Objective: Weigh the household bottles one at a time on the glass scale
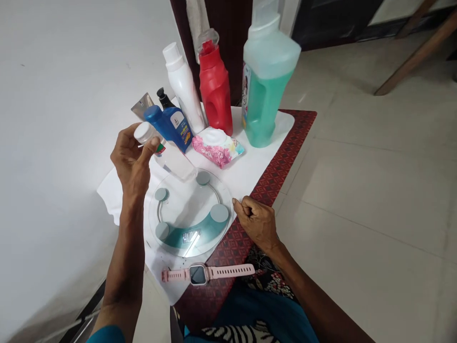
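My left hand (133, 159) is closed round the white cap end of a clear plastic bottle (171, 157), which it holds tilted above the far edge of a round glass scale (191, 212). The scale lies flat on a white sheet (250, 162) and has several grey-green pads and a small display. My right hand (255, 221) rests in a loose fist on the red patterned mat (285, 157), just right of the scale, with nothing visible in it.
Behind the scale stand a blue bottle (171, 125), a white bottle (183, 88), a red bottle (214, 85) and a large green-liquid bottle (266, 81). A pink wipes pack (217, 146) lies among them. A pink smartwatch (207, 273) lies near me. Tiled floor is to the right.
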Demonstrator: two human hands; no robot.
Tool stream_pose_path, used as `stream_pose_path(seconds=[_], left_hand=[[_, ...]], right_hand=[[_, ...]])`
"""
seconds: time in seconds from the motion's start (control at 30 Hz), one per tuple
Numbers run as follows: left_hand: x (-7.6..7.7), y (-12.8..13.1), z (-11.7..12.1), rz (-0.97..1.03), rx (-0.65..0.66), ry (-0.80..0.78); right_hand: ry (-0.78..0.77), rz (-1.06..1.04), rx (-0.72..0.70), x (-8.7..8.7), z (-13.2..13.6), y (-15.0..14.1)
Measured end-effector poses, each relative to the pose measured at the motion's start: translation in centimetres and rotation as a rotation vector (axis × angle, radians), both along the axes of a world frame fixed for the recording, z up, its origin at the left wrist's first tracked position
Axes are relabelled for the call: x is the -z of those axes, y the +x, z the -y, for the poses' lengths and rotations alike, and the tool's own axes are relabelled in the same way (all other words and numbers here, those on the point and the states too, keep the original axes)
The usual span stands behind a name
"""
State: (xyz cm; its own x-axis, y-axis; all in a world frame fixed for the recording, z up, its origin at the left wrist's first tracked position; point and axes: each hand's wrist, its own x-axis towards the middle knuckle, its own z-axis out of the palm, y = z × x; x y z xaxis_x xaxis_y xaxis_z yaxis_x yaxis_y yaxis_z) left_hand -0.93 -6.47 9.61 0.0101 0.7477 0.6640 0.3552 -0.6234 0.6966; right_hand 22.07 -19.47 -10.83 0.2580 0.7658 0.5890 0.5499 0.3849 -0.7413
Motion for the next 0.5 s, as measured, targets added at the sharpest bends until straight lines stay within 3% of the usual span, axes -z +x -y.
stream_pose_path(seconds=[0.1, 0.23, 0.33, 0.5], left_hand=[[0.4, -0.6, 3.7, -0.013, 0.013, -0.069], [2.3, -1.4, 7.1, -0.052, 0.046, -0.146], [3.2, -1.8, 8.5, -0.057, 0.049, -0.162], [3.4, -2.0, 9.6, -0.125, -0.005, -0.202]], right_hand=[[-0.039, 0.003, 0.001, 0.1, 0.0, 0.0], [-0.084, 0.012, -0.004, 0.3, 0.1, 0.1], [-0.096, 0.025, 0.004, 0.3, 0.1, 0.1], [-0.076, 0.037, 0.014, 0.2, 0.0, 0.0]])
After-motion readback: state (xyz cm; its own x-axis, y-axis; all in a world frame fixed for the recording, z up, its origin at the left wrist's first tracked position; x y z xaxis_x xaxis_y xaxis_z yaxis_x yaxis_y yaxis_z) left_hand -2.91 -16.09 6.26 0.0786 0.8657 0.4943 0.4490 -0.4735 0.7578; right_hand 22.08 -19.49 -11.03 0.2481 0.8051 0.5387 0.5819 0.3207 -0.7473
